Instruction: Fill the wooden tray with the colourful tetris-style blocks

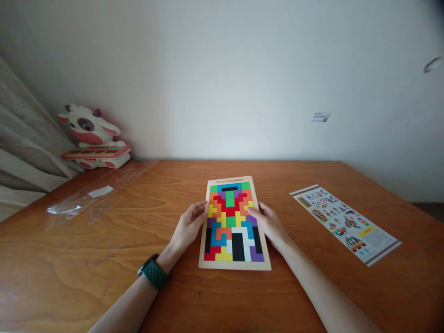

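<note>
A wooden block puzzle board [235,265] faces me in the middle of the table, its pale frame filled with colourful pieces in red, yellow, blue, green, purple, orange, white and black. My left hand [189,224] grips the board's left edge, fingers curled against the side. On the opposite edge my right hand [272,224] holds it too, with the thumb over the frame and the other fingers partly hidden behind. A dark green watch [155,272] is on my left wrist.
A printed pattern sheet [347,224] lies to the right on the wooden table [145,236]. At the back left stands a cow-shaped toy keyboard [95,138], with a clear plastic bag [69,209] in front. A curtain [27,152] hangs at far left; a wall [225,83] rises behind.
</note>
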Demonstrator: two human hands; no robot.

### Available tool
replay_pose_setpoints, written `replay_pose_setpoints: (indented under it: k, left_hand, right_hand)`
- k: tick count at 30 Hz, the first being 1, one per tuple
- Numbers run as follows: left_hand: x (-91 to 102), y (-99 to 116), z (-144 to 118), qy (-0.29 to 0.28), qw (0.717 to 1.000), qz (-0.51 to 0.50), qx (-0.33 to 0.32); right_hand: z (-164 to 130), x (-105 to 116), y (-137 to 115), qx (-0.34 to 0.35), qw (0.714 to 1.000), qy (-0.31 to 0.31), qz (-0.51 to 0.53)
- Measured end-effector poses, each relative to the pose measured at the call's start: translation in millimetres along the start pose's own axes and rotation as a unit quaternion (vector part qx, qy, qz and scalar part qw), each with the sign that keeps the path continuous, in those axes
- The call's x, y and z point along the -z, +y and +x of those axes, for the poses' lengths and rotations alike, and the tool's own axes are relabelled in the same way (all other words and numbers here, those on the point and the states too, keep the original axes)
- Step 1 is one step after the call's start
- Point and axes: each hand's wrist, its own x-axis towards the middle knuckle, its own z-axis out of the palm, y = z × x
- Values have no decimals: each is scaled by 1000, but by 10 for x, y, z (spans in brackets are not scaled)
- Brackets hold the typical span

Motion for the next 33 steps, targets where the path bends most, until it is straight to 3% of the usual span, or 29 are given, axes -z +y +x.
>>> replay_pose_setpoints:
  k: [8,14,23,33]
  left_hand:
    - [-13,-9,13,-6,1000,-8,12]
    - [-8,-7,7,15,999,42,-13]
    - [-28,33,-20,-25,999,35,10]
    - [-134,272,-179,-106,994,12,6]
  right_hand:
    - [-33,-50,-103,-37,998,35,20]
    - [-40,-70,-138,-48,997,60,30]
    - [-51,-50,-124,-50,997,48,33]
    - [-135,-155,-177,-27,997,-45,64]
